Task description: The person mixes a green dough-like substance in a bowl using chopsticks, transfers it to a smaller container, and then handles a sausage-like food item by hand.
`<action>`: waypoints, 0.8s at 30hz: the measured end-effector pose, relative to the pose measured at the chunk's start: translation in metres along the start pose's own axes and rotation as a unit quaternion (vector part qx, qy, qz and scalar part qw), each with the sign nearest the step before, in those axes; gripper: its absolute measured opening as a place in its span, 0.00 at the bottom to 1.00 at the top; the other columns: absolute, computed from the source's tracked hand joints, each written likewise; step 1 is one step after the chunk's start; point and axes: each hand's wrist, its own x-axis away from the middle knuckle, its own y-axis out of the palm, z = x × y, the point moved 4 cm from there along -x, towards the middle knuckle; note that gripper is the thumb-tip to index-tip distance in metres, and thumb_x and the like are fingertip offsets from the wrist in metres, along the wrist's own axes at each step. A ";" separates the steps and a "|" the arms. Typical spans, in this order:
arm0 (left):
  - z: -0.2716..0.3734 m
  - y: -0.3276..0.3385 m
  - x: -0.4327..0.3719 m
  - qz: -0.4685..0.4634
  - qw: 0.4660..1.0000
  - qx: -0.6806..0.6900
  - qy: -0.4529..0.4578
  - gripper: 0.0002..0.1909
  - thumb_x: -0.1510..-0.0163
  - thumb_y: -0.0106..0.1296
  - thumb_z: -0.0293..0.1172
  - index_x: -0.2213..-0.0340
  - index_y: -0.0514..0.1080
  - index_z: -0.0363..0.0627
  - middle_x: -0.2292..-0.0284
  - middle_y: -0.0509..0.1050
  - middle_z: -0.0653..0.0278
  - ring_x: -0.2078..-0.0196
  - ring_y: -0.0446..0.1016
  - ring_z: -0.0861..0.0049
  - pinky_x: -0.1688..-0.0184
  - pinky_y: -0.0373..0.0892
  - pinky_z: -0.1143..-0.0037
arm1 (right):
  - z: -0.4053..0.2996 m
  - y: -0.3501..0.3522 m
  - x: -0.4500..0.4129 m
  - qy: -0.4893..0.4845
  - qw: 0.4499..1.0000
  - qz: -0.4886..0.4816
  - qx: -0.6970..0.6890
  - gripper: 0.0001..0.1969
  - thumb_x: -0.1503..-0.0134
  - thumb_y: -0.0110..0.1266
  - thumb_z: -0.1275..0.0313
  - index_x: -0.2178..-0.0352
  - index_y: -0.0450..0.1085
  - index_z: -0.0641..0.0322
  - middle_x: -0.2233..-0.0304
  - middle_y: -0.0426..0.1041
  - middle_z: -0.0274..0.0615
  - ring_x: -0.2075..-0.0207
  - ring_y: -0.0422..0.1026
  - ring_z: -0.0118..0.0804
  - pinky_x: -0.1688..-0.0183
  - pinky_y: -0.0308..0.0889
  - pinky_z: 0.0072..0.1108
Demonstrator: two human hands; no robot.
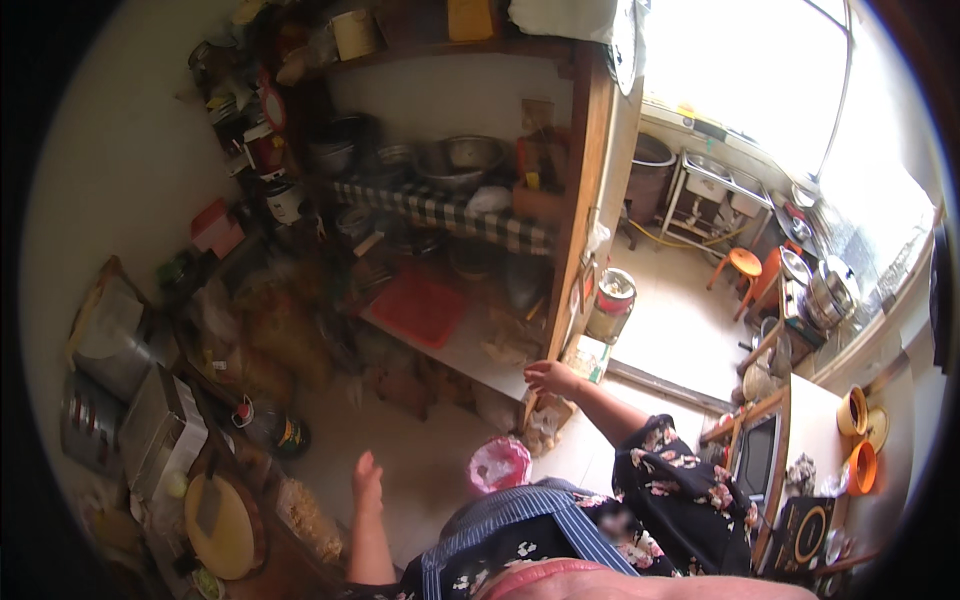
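Note:
My left hand (367, 474) is raised above the floor at the lower middle, holding nothing, its fingers loosely apart. My right hand (551, 377) reaches outward, empty, with fingers slightly spread, close to the shelf's wooden post (568, 300) and the front corner of the lower shelf. On that shelf lies a red plastic tray (418, 304). A pink-lined waste bin (499, 465) stands on the floor between my arms. To the left of my left hand is a counter with a round cutting board (225, 525), a cleaver (213, 504) lying on it, and a bag of brown food (309, 517).
Metal bowls (459, 159) stand on the shelf with a checkered cloth (442, 214). Through the doorway are a sink (709, 180), an orange stool (742, 264) and stacked pots (829, 292). A raised door sill (667, 384) crosses the floor. An induction cooker (802, 532) sits at the right.

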 end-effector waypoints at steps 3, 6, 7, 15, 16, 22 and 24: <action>0.115 0.053 -0.048 -0.058 0.986 0.029 0.156 0.19 0.47 0.40 0.23 0.53 0.58 0.36 0.52 0.63 0.57 0.49 0.60 0.74 0.46 0.54 0.76 | 0.005 -0.014 -0.008 0.017 1.000 -0.011 -0.022 0.18 0.47 0.49 0.63 0.57 0.63 0.63 0.67 0.70 0.36 0.69 0.70 0.27 0.67 0.67 0.18; 0.250 0.132 -0.085 -0.088 0.927 -0.105 0.349 0.14 0.47 0.42 0.27 0.58 0.65 0.37 0.58 0.68 0.59 0.54 0.66 0.74 0.52 0.60 0.77 | 0.016 -0.040 -0.008 0.010 1.000 0.005 0.007 0.18 0.46 0.48 0.64 0.57 0.63 0.65 0.68 0.70 0.37 0.69 0.69 0.27 0.67 0.67 0.18; 0.301 0.163 -0.077 -0.093 0.896 -0.155 0.405 0.13 0.47 0.42 0.28 0.59 0.66 0.38 0.60 0.69 0.59 0.55 0.67 0.72 0.54 0.62 0.77 | 0.013 -0.043 0.000 0.025 1.000 0.010 -0.003 0.18 0.45 0.47 0.65 0.57 0.63 0.66 0.68 0.70 0.37 0.70 0.69 0.27 0.67 0.67 0.18; 0.572 0.346 -0.060 0.017 0.488 -0.293 0.822 0.16 0.50 0.44 0.27 0.58 0.65 0.43 0.53 0.63 0.59 0.48 0.57 0.59 0.47 0.55 0.67 | 0.045 -0.059 0.048 0.072 0.985 0.143 -0.072 0.18 0.45 0.45 0.66 0.56 0.62 0.68 0.64 0.69 0.43 0.66 0.70 0.32 0.66 0.67 0.21; 0.595 0.359 -0.061 0.031 0.462 -0.299 0.834 0.16 0.51 0.44 0.26 0.58 0.65 0.43 0.52 0.62 0.60 0.47 0.56 0.59 0.47 0.55 0.67 | 0.047 -0.055 0.055 0.074 0.979 0.162 -0.095 0.19 0.45 0.45 0.66 0.55 0.61 0.68 0.64 0.69 0.45 0.65 0.70 0.34 0.65 0.67 0.22; 0.664 0.426 -0.076 0.054 0.395 -0.260 0.880 0.18 0.55 0.44 0.25 0.59 0.67 0.44 0.52 0.62 0.60 0.46 0.55 0.63 0.45 0.52 0.66 | 0.105 -0.031 0.108 0.099 0.909 0.338 -0.220 0.17 0.46 0.46 0.67 0.59 0.63 0.68 0.66 0.70 0.45 0.66 0.71 0.36 0.67 0.69 0.22; 0.673 0.433 -0.089 0.066 0.376 -0.289 0.878 0.17 0.56 0.44 0.24 0.60 0.68 0.44 0.52 0.63 0.60 0.46 0.55 0.64 0.44 0.51 0.66 | 0.128 -0.012 0.120 0.119 0.890 0.370 -0.238 0.16 0.46 0.46 0.68 0.60 0.63 0.68 0.66 0.69 0.47 0.66 0.71 0.38 0.67 0.69 0.23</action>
